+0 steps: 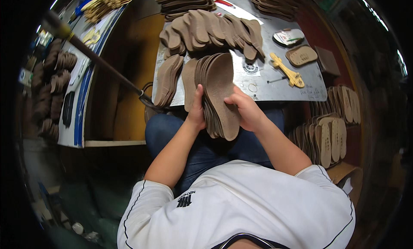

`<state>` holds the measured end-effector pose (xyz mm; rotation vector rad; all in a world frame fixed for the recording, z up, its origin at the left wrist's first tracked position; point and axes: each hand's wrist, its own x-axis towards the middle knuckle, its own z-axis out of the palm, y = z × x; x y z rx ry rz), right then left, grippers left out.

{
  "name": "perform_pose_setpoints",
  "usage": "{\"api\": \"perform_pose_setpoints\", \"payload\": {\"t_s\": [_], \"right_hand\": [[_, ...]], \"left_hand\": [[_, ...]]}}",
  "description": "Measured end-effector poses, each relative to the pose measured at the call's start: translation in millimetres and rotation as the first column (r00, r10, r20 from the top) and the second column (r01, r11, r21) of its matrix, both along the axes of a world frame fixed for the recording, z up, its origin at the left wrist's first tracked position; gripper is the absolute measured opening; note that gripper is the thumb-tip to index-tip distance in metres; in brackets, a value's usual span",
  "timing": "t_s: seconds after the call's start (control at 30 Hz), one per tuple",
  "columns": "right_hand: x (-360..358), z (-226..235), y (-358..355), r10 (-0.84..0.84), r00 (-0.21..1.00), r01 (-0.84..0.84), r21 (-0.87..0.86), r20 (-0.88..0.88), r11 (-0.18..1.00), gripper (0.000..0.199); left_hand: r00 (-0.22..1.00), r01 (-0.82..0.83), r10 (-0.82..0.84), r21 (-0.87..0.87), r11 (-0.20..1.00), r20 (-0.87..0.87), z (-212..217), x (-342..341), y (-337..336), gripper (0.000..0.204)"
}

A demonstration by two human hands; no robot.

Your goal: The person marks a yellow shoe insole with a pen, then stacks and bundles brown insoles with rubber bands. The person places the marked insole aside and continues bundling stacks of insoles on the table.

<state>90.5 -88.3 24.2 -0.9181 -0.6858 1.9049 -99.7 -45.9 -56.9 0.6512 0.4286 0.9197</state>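
Observation:
Between my hands, over my lap at the table's near edge, stands a stack of brown insoles [220, 90], tilted with the broad ends away from me. My left hand [197, 109] presses on the stack's left side, thumb up. My right hand [245, 108] grips its right edge, with the thumb on the face of the nearest insole. Just left of the held stack, another brown insole [188, 83] shows, partly hidden behind it. Further left lies a small pile of insoles [167, 81]. Beyond my hands a fanned row of insoles [206, 29] spreads across the metal table [275, 92].
At the table's right are a yellow sole-shaped template [287, 71], a tan insole [302, 56] and a white-topped sole piece [288, 37]. Taller insole stacks [185, 4] stand at the back. A dark pole [103, 66] slants in from the left. More insoles [322, 139] stand at right.

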Motion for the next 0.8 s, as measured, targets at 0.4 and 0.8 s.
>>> {"api": "perform_pose_setpoints", "payload": {"t_s": [0.4, 0.8], "right_hand": [[4, -19, -19, -0.159, 0.972, 0.144, 0.096, 0.171, 0.985, 0.081], [58, -39, -1, -0.471, 0.146, -0.202, 0.493, 0.87, 0.846, 0.036]], "left_hand": [[0.952, -0.138, 0.178, 0.168, 0.976, -0.251, 6, 14, -27, 0.097], [0.997, -0.071, 0.078, -0.366, 0.928, 0.006, 22, -3, -66, 0.059]]}}
